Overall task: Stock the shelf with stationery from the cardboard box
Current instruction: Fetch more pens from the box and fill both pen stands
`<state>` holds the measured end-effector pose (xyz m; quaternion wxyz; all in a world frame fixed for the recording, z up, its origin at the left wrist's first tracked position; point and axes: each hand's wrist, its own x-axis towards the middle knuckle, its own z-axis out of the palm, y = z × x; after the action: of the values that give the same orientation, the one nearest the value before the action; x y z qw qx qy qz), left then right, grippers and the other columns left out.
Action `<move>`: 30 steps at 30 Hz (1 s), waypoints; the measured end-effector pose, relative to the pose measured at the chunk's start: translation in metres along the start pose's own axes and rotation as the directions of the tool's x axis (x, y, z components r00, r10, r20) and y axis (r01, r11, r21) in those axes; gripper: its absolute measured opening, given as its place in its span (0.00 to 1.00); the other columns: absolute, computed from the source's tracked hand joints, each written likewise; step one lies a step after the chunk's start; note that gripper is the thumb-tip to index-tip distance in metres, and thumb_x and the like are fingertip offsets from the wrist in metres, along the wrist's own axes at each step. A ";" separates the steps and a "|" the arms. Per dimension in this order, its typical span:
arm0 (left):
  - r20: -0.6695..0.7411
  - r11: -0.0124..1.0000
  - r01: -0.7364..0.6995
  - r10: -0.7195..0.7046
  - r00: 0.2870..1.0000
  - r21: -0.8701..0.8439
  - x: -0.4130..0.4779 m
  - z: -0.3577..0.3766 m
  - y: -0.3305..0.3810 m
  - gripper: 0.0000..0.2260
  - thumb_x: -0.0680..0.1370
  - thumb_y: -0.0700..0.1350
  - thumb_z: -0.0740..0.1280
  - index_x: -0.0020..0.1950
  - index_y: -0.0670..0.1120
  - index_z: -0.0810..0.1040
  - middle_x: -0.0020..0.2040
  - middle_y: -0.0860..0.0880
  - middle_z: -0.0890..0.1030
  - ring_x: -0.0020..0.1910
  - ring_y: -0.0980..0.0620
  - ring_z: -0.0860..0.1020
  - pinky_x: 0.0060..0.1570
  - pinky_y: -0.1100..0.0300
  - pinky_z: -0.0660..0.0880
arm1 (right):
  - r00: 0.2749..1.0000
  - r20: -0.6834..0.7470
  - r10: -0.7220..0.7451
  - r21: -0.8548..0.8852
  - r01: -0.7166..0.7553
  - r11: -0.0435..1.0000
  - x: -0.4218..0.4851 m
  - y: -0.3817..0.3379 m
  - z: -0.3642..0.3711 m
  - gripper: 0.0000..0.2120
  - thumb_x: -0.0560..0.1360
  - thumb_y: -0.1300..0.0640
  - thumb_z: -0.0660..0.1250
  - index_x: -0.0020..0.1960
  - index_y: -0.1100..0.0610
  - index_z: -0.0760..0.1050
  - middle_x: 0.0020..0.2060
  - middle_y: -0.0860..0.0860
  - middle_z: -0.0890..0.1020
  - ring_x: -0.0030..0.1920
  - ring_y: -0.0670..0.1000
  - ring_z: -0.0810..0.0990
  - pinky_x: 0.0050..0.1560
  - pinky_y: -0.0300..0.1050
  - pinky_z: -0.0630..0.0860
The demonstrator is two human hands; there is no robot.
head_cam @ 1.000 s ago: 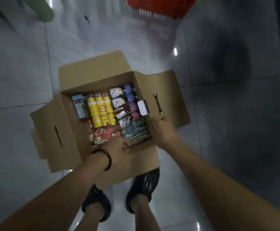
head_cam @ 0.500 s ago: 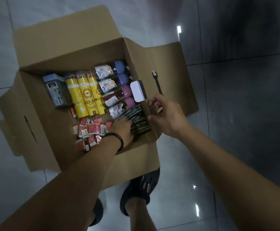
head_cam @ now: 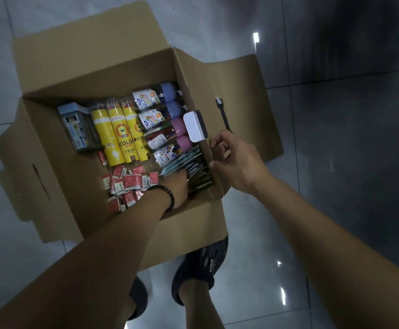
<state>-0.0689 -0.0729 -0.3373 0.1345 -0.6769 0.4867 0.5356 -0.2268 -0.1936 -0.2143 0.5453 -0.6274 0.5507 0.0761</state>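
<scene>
An open cardboard box (head_cam: 51, 162) stands on the tiled floor, full of stationery. Inside lie yellow coloured-pencil tubes (head_cam: 119, 134), clear tubes with purple and pink caps (head_cam: 167, 115), a blue-lidded case (head_cam: 77, 127), several red-wrapped erasers (head_cam: 127, 181) and a pile of dark pens (head_cam: 193, 162). My left hand (head_cam: 177, 186) reaches down into the pens at the box's near right corner; its fingers are hidden among them. My right hand (head_cam: 236, 160) hovers over the box's right wall with loosely curled fingers, holding nothing. A white device (head_cam: 195, 125) is clipped to that wall.
The box's flaps spread outward on all sides. A black strap (head_cam: 223, 115) lies on the right flap. My two feet in dark shoes (head_cam: 201, 264) stand right against the near flap. Glossy grey floor tiles (head_cam: 336, 162) surround the box.
The view has come closer to the box. My left hand has pushed deeper into the pens, and my right hand has shifted slightly right of the box wall.
</scene>
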 end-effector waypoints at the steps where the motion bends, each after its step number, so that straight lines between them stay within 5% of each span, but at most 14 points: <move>1: 0.002 1.000 0.003 -0.003 1.000 -0.015 -0.001 -0.003 -0.003 0.09 0.84 0.41 0.61 0.65 0.45 0.71 0.54 0.44 0.80 0.48 0.46 0.79 0.50 0.50 0.80 | 1.000 0.003 0.010 -0.012 -0.010 1.000 0.001 0.000 0.000 0.15 0.78 0.63 0.74 0.57 0.48 0.74 0.46 0.39 0.78 0.44 0.44 0.80 0.39 0.33 0.76; 4: -0.040 0.986 0.025 -0.032 0.999 -0.165 -0.014 -0.015 -0.011 0.04 0.87 0.44 0.58 0.61 0.46 0.69 0.47 0.46 0.77 0.41 0.50 0.75 0.38 0.55 0.72 | 0.998 0.023 0.053 -0.071 -0.052 0.996 0.001 -0.004 0.000 0.15 0.79 0.60 0.74 0.58 0.47 0.72 0.47 0.40 0.78 0.43 0.43 0.79 0.36 0.31 0.73; 7: -0.121 0.908 0.004 -0.060 0.991 -0.420 -0.038 -0.029 -0.024 0.09 0.88 0.48 0.58 0.65 0.46 0.69 0.52 0.42 0.80 0.43 0.47 0.76 0.41 0.52 0.73 | 0.997 -0.038 0.073 -0.217 -0.079 0.973 -0.003 -0.011 0.001 0.15 0.80 0.54 0.74 0.62 0.46 0.73 0.56 0.46 0.79 0.52 0.49 0.80 0.48 0.43 0.80; 9: -0.179 0.776 -0.035 -0.102 0.979 -0.629 -0.066 -0.039 -0.028 0.09 0.87 0.49 0.60 0.63 0.45 0.71 0.51 0.41 0.82 0.39 0.46 0.76 0.41 0.50 0.75 | 0.988 -0.138 0.065 -0.232 -0.096 0.968 -0.015 -0.023 0.002 0.15 0.81 0.52 0.72 0.65 0.49 0.74 0.58 0.49 0.78 0.55 0.51 0.79 0.53 0.47 0.79; 12: -0.214 0.518 -0.126 -0.113 0.970 -0.846 -0.128 -0.063 -0.023 0.08 0.88 0.43 0.60 0.64 0.39 0.71 0.41 0.50 0.83 0.31 0.50 0.73 0.28 0.59 0.70 | 0.962 -0.274 -0.019 -0.143 -0.021 0.990 -0.047 -0.057 0.002 0.09 0.80 0.54 0.71 0.59 0.52 0.77 0.50 0.50 0.81 0.49 0.52 0.81 0.48 0.46 0.76; 17: -0.343 0.281 -0.318 -0.043 0.939 -0.906 -0.264 -0.132 0.000 0.10 0.88 0.40 0.59 0.68 0.43 0.73 0.43 0.48 0.83 0.37 0.46 0.75 0.32 0.57 0.72 | 0.980 -0.186 -0.068 0.190 0.104 0.976 -0.123 -0.170 0.011 0.05 0.80 0.52 0.72 0.54 0.52 0.83 0.44 0.47 0.86 0.44 0.46 0.85 0.48 0.49 0.82; 21: -0.412 0.208 -0.415 0.058 0.909 -0.886 -0.387 -0.210 0.010 0.16 0.85 0.45 0.62 0.73 0.48 0.73 0.54 0.33 0.80 0.43 0.42 0.76 0.40 0.50 0.75 | 0.970 -0.174 -0.170 0.368 0.224 0.902 -0.196 -0.289 0.007 0.04 0.81 0.58 0.71 0.48 0.53 0.83 0.40 0.49 0.86 0.41 0.48 0.84 0.43 0.48 0.80; 24: -0.464 0.198 -0.466 0.061 0.884 -0.862 -0.482 -0.266 0.006 0.13 0.87 0.43 0.60 0.72 0.48 0.74 0.54 0.36 0.83 0.47 0.41 0.79 0.46 0.45 0.77 | 0.960 -0.094 -0.263 0.443 0.277 0.853 -0.251 -0.380 -0.009 0.04 0.81 0.62 0.71 0.47 0.60 0.81 0.40 0.57 0.85 0.40 0.53 0.83 0.47 0.57 0.82; 27: -0.496 0.173 -0.492 0.022 0.868 -0.853 -0.578 -0.308 0.003 0.12 0.87 0.43 0.60 0.69 0.49 0.76 0.54 0.41 0.83 0.46 0.42 0.80 0.47 0.45 0.78 | 0.937 -0.020 -0.348 0.458 0.318 0.830 -0.301 -0.466 -0.017 0.06 0.80 0.62 0.74 0.44 0.61 0.80 0.35 0.55 0.83 0.35 0.49 0.80 0.38 0.47 0.79; 30: -0.477 -0.038 -0.476 0.019 0.879 -0.879 -0.672 -0.342 -0.003 0.14 0.88 0.44 0.58 0.73 0.49 0.74 0.63 0.40 0.83 0.47 0.41 0.83 0.44 0.48 0.81 | 0.900 0.055 -0.431 0.492 0.352 0.796 -0.350 -0.549 -0.021 0.08 0.79 0.63 0.74 0.42 0.63 0.80 0.32 0.53 0.81 0.33 0.50 0.79 0.37 0.43 0.78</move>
<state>0.1682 0.0341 0.3701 -0.5590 -0.5484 0.1011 0.6136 0.0540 -0.1071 0.3665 0.7282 -0.5679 0.3634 -0.1232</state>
